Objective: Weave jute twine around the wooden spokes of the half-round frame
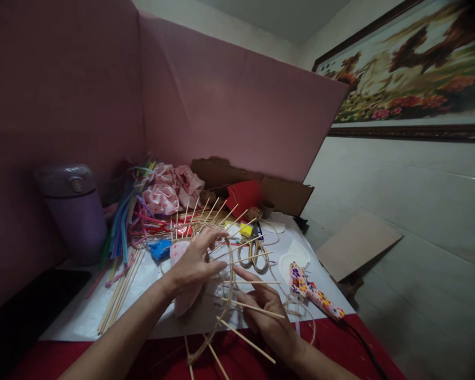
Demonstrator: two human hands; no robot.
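Tan twine forms a large ring at the lower centre of the frame, with pale wooden sticks radiating around it. The left hand reaches over its upper part, grip apart, thumb below the curled fingers. The right hand is at the ring's right side among the sticks; whether its grip is clamped, I cannot tell. Gold-handled scissors lie right of centre on the worktop, a floral-patterned glue gun farther right.
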